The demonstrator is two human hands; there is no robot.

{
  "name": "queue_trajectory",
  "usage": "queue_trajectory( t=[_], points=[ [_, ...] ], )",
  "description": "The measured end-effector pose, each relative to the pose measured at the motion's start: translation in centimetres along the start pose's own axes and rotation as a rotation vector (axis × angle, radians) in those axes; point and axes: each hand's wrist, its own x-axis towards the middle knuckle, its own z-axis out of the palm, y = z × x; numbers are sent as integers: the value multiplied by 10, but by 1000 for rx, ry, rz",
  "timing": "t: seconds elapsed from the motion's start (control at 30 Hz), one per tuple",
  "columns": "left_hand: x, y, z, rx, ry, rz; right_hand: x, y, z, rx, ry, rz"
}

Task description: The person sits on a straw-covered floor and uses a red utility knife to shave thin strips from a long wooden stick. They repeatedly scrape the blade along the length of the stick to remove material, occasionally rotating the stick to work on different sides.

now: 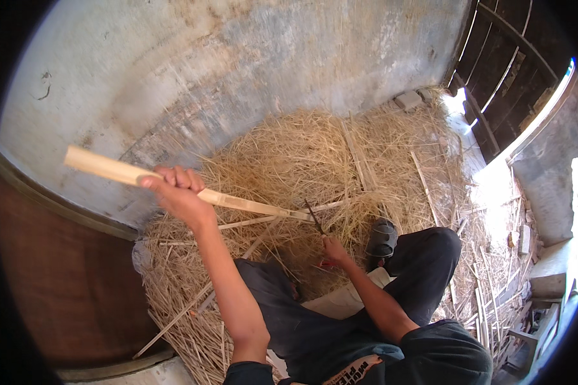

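Note:
My left hand (181, 192) is closed around a long pale split bamboo strip (247, 203), its wide end jutting out to the upper left. The strip slopes down to the right, and its far end meets the dark narrow blade of a knife (313, 216). Gripping that knife by its lower end is my right hand (332, 249), low between my bent legs. The blade stands tilted across the strip; whether it has cut in is too small to tell. Some red thing (327, 264) shows just below my right hand, its kind unclear.
Heaped straw-like shavings (289, 147) cover the floor against the stained wall (250, 58). Loose strips (424, 179) lie among them. On the left is a brown panel (64, 269); at upper right, a dark slatted wooden door (507, 70). My dark shoe (382, 239) rests in the shavings.

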Motion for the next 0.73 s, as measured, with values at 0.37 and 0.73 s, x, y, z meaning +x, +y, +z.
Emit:
queue_trajectory(
  t=[0.37, 0.73],
  points=[
    [-4, 178, -72, -138, 109, 395, -117, -161, 35, -516, 195, -705],
    [15, 227, -192, -550, -477, 310, -135, -230, 19, -751, 224, -1004]
  ],
)
